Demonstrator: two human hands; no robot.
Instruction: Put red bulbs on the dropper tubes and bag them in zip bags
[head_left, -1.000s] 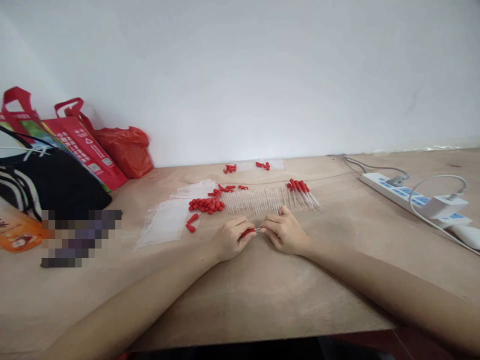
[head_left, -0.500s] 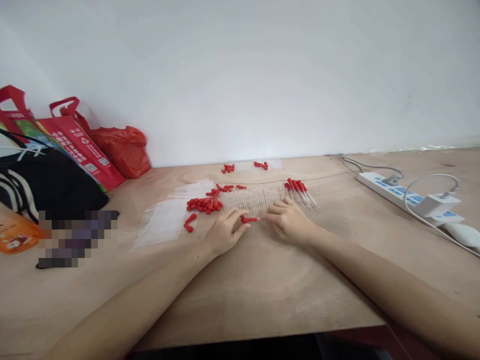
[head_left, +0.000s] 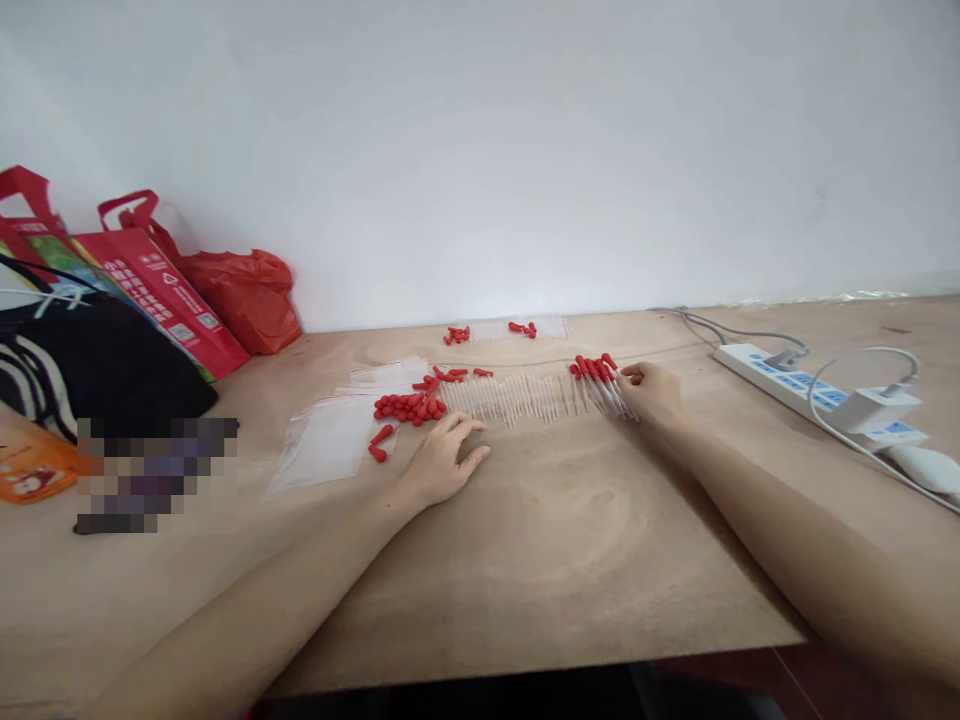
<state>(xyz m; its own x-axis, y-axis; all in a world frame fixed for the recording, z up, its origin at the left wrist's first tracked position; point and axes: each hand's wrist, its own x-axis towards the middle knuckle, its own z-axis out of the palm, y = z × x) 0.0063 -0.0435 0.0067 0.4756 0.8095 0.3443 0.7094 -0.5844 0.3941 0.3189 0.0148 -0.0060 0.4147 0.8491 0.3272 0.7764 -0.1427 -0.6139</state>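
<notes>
Near seven o'clock from the view's middle, the left hand (head_left: 441,462) is loosely spread, and at three the red-topped sticks (head_left: 598,371), likely light but snappable and best held by their soft-looking tops (head_left: 580,364), lie beside the right hand (head_left: 654,392), its pinch unclear.

You have soft, even light, brightest low on the smooth pale-grey wall (head_left: 517,170); your bare right forearm (head_left: 780,520) shades the light-brown wooden table (head_left: 540,570). Thin translucent sticks (head_left: 510,400) lack crispness, margins stretch, and a pixelated patch (head_left: 157,475) sits left.

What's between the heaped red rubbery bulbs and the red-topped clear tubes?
Thin, translucent, uncapped tubes in a row on the wooden tabletop; head view.
</notes>
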